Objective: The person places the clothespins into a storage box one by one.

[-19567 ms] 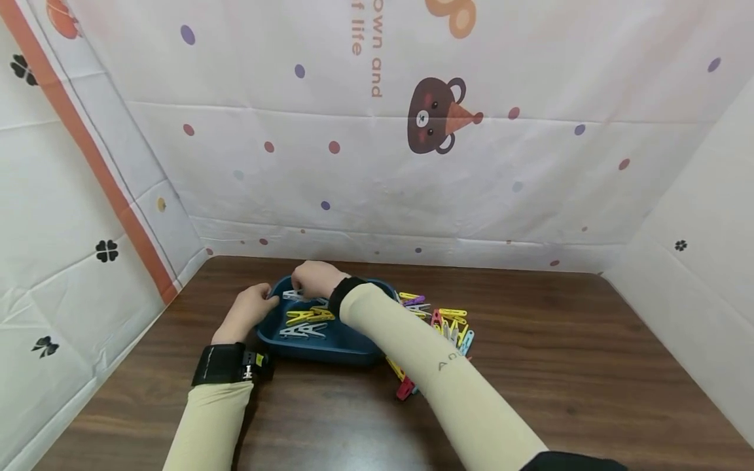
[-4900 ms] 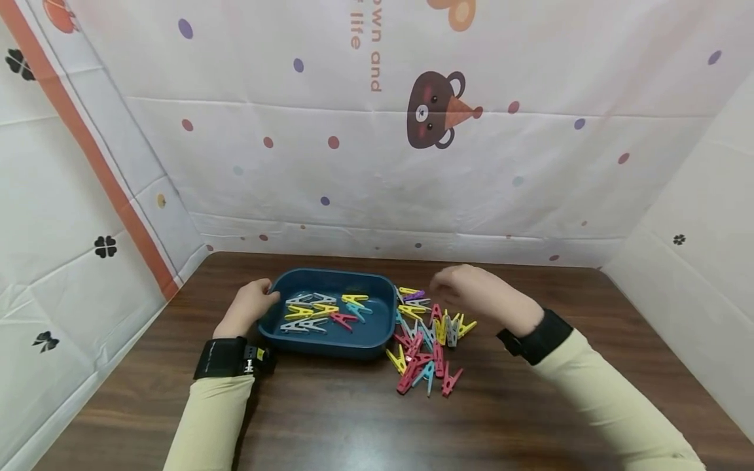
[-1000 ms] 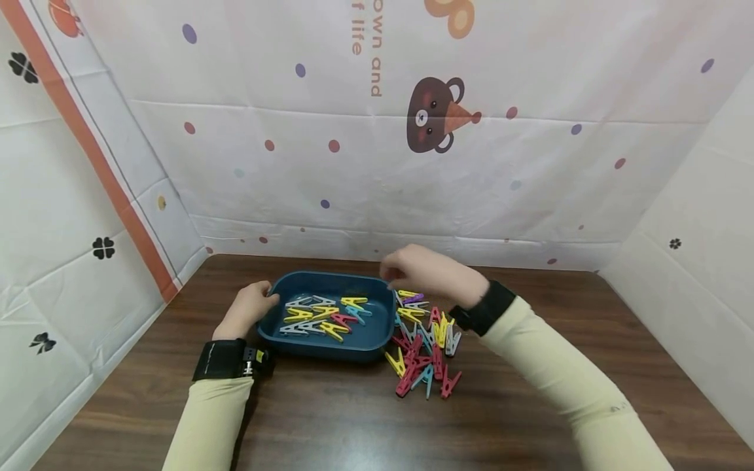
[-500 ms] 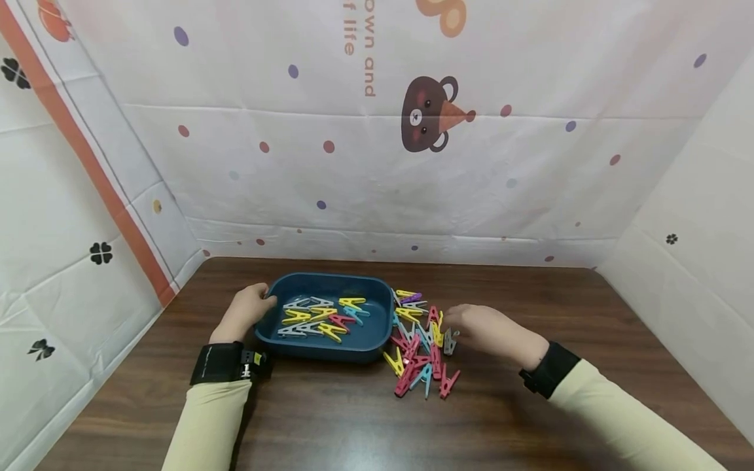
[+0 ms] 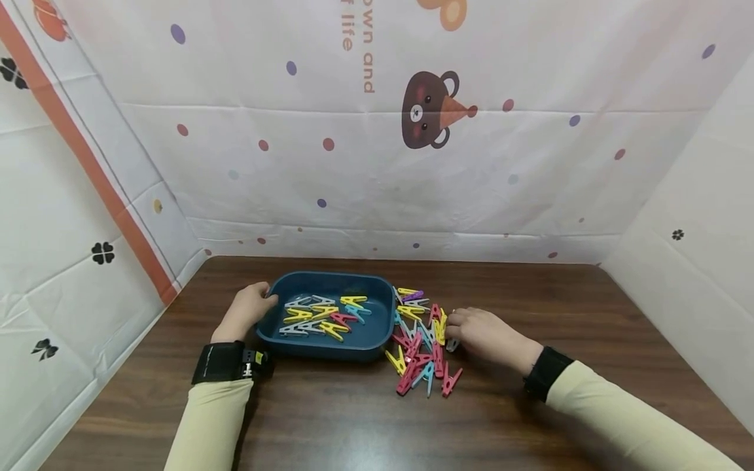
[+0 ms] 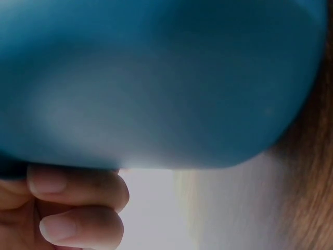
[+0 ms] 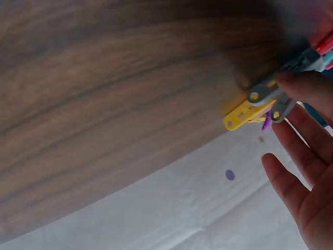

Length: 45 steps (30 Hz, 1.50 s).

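In the head view my left hand (image 5: 246, 313) grips the left rim of a dark blue plastic basin (image 5: 353, 343). Its curled fingers (image 6: 78, 187) show against the basin wall (image 6: 156, 104) in the left wrist view. Inside the basin lie several clothespins, among them a red clothespin (image 5: 341, 319) and a yellow clothespin (image 5: 333, 331). My right hand (image 5: 489, 337) is at the right side of a loose pile of clothespins. It pinches a grey clothespin (image 7: 263, 95) between thumb and fingers, beside a yellow clothespin (image 7: 240, 115) in the right wrist view.
Several red, yellow, blue, grey and purple clothespins, such as a red clothespin (image 5: 450, 379), lie heaped against the basin's right side. The brown wooden table (image 5: 330, 418) meets a white printed cloth (image 5: 365, 176) at the back and sides.
Over the longer span, yellow, blue and red clothespins have been added to the basin. Since a second ago my right hand has moved from the basin's right rim to the pile and taken a grey clothespin.
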Each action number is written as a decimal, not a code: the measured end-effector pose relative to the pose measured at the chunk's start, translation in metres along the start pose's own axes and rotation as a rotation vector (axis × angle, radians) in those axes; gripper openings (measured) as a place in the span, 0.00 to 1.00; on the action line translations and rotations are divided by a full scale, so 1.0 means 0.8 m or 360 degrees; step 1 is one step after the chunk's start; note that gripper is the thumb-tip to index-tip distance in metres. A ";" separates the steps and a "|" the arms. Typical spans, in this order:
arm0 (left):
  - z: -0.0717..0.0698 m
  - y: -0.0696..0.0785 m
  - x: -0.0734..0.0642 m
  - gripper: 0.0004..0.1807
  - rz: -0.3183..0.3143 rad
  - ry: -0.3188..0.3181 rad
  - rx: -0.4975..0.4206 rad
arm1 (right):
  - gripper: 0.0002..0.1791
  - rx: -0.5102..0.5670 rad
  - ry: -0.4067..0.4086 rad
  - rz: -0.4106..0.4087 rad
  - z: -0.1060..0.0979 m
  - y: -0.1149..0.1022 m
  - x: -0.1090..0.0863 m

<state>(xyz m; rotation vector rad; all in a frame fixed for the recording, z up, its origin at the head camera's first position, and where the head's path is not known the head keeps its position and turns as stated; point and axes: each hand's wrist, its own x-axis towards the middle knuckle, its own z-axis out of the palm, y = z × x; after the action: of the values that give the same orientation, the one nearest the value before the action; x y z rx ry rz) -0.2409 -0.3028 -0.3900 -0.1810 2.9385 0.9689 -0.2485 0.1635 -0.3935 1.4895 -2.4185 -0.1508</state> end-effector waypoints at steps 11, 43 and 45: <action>0.001 -0.001 0.000 0.15 0.0008 -0.0002 -0.0023 | 0.11 0.0028 0.0042 0.0149 -0.056 0.012 0.020; 0.000 -0.001 -0.002 0.16 0.0030 0.0011 -0.0034 | 0.21 0.0697 -0.1240 0.0249 -0.032 -0.134 0.336; -0.001 -0.001 0.000 0.16 0.0038 0.0012 -0.0034 | 0.17 0.0600 -0.1168 0.0238 -0.031 -0.140 0.335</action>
<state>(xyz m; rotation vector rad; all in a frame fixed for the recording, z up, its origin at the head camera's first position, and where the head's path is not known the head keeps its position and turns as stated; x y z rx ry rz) -0.2404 -0.3043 -0.3897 -0.1512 2.9448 1.0055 -0.2575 -0.1239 -0.3449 1.5905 -3.2842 -0.2558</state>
